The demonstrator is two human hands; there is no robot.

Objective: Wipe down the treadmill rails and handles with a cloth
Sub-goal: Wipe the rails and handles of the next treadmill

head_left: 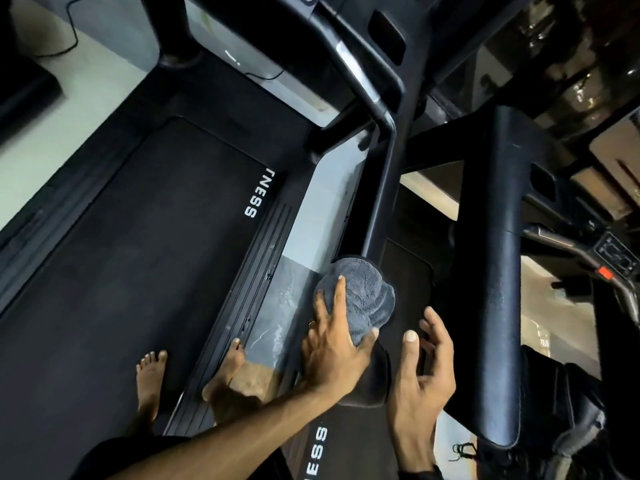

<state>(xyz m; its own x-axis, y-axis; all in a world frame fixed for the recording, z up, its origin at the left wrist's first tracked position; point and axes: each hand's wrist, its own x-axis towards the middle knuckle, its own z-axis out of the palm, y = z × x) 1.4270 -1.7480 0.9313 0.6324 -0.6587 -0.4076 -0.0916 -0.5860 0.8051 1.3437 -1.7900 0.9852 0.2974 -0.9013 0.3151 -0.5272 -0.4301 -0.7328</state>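
A gray cloth (360,299) sits bunched on the end of the black treadmill handle (379,199).

The left hand (334,348) lies on the cloth, with long fingers spread over the top and the thumb tucked under it, so its grip is on the cloth. The right hand (424,372) is just beside it, fingers loose and holding nothing. Two bare feet (187,375) stand below, one on the dark belt (121,271) and one on the side rail (256,271).
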